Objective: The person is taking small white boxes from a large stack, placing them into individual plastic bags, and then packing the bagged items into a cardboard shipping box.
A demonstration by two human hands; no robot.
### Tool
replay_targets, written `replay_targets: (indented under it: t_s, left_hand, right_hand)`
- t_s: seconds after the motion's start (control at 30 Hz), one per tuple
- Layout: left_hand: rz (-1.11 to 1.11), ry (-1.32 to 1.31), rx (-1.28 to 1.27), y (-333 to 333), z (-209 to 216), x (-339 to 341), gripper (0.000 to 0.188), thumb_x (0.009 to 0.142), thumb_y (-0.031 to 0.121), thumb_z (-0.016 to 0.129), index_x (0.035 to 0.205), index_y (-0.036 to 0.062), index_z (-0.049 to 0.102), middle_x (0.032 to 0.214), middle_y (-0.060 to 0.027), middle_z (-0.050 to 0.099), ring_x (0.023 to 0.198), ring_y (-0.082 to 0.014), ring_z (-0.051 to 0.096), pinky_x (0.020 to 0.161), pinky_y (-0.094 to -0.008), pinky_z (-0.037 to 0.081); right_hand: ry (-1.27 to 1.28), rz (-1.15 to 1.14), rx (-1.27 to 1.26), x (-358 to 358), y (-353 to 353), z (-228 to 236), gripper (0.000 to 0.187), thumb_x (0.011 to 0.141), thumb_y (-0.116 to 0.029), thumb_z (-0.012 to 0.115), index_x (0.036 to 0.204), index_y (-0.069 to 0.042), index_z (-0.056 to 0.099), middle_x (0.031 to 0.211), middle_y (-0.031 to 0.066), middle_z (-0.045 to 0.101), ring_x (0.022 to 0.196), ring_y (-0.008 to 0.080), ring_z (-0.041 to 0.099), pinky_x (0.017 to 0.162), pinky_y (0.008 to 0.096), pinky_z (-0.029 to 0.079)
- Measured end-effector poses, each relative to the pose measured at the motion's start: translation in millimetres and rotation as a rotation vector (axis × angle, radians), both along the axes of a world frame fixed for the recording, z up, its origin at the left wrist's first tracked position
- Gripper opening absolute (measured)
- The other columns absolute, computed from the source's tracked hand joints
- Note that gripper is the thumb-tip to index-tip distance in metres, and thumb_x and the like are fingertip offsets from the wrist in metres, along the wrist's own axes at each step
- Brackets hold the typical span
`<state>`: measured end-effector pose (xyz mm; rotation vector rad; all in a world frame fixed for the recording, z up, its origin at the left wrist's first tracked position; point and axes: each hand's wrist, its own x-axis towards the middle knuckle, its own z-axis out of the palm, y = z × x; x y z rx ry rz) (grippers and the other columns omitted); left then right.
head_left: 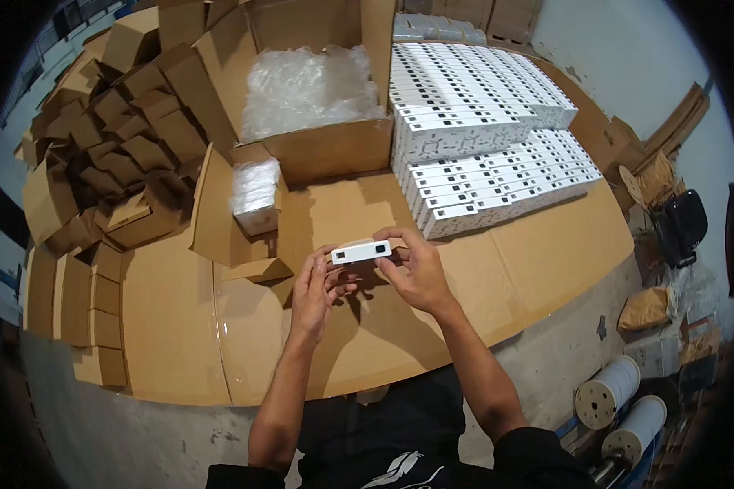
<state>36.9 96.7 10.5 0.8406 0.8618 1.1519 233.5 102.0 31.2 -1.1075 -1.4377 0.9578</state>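
Between my hands, above the cardboard-covered table, is a slim white box. Its narrow side faces up and shows a brownish square near the left end and a black square near the right. My right hand grips the right end with thumb and fingers. At the left end, my left hand has its upper fingers and thumb against the box, the lower fingers curled loosely beneath. Just beyond stands an open cardboard carton with clear-wrapped white boxes inside it.
Stacked rows of similar white boxes fill the table's right rear. A large carton at the back holds clear plastic bags. Many open brown cartons crowd the left. Wire spools stand on the floor at right.
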Motion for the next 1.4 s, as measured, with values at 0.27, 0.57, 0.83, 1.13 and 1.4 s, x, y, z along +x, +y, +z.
replay_targets:
  t_s: [0.27,0.57,0.83,1.13,1.4]
  left_hand:
    - [0.136,0.110,0.086,35,-32,-1,0.030,0.096,0.000,0.063,0.123,0.0018,0.052,0.111,-0.0072,0.060,0.099,-0.0116,0.059,0.087,-0.0296,0.054]
    - [0.173,0.376,0.377,32,-51,5,0.038,0.091,-0.007,0.060,0.128,-0.0012,0.051,0.117,-0.0135,0.065,0.110,-0.0191,0.064,0.096,-0.0315,0.052]
    - [0.171,0.603,0.391,27,-49,5,0.037,0.090,-0.006,0.062,0.126,-0.0035,0.053,0.113,-0.0153,0.068,0.105,-0.0220,0.069,0.093,-0.0336,0.054]
    - [0.262,0.671,0.473,22,-34,10,0.047,0.089,0.009,0.070,0.130,-0.0033,0.050,0.126,-0.0204,0.061,0.120,-0.0305,0.060,0.103,-0.0412,0.048]
    - [0.465,0.807,0.891,28,33,29,0.036,0.090,0.012,0.065,0.122,-0.0029,0.056,0.121,-0.0215,0.059,0.117,-0.0374,0.057,0.102,-0.0439,0.044]
  right_hand:
    - [0.106,0.075,0.025,-1,32,-45,0.023,0.091,0.008,0.057,0.113,0.003,0.060,0.133,0.0134,0.049,0.102,0.0161,0.063,0.084,0.0259,0.052]
    - [-0.047,-0.042,0.012,6,31,-64,0.031,0.086,0.007,0.064,0.108,-0.002,0.044,0.100,0.0130,0.061,0.094,0.0214,0.064,0.084,0.0338,0.051]
    - [-0.166,-0.007,-0.019,10,25,-66,0.034,0.087,0.009,0.064,0.111,-0.002,0.044,0.105,0.0090,0.057,0.100,0.0150,0.059,0.090,0.0288,0.049]
    - [-0.128,-0.069,0.081,10,16,-64,0.044,0.082,0.004,0.064,0.122,0.000,0.046,0.118,0.0222,0.061,0.113,0.0302,0.064,0.097,0.0390,0.050]
    - [-0.513,-0.127,0.162,11,-7,-61,0.059,0.078,0.001,0.063,0.134,0.001,0.043,0.124,0.0247,0.057,0.119,0.0436,0.054,0.104,0.0464,0.045]
